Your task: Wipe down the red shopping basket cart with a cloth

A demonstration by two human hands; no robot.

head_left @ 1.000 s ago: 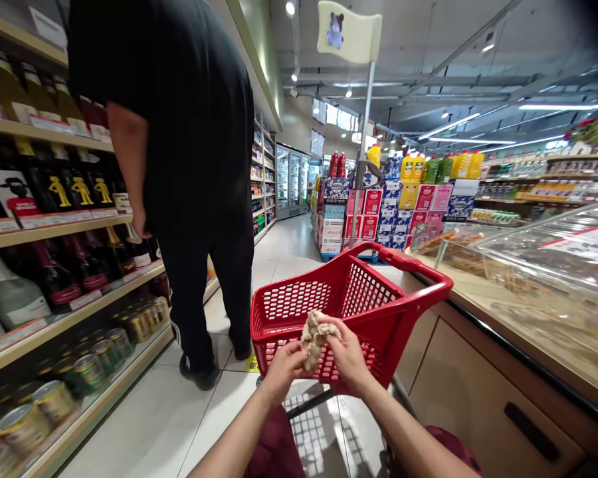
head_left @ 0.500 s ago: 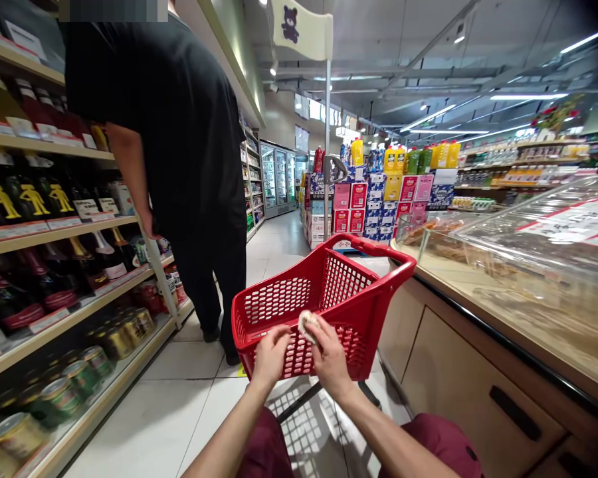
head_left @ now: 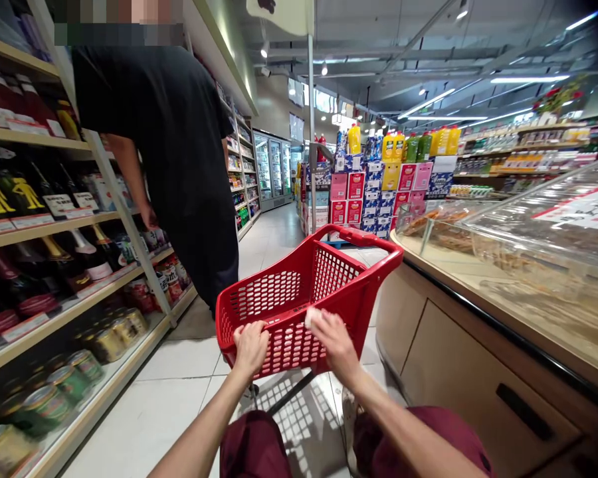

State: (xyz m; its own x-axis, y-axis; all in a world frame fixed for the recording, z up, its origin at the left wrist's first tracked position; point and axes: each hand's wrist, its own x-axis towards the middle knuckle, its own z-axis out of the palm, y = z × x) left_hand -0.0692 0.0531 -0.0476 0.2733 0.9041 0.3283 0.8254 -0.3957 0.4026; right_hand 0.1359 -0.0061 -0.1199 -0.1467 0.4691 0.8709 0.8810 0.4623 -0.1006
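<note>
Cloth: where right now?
Head view, below centre: the pale cloth is in the right hand, by the near rim of the red cart.

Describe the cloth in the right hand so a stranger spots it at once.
Find the red shopping cart between the bottle shelves and the wood-fronted counter. Along its near side, pass the left hand to the right hand. The cloth is the small bundle at that hand's tip, set apart by its whitish colour against red plastic.
</note>
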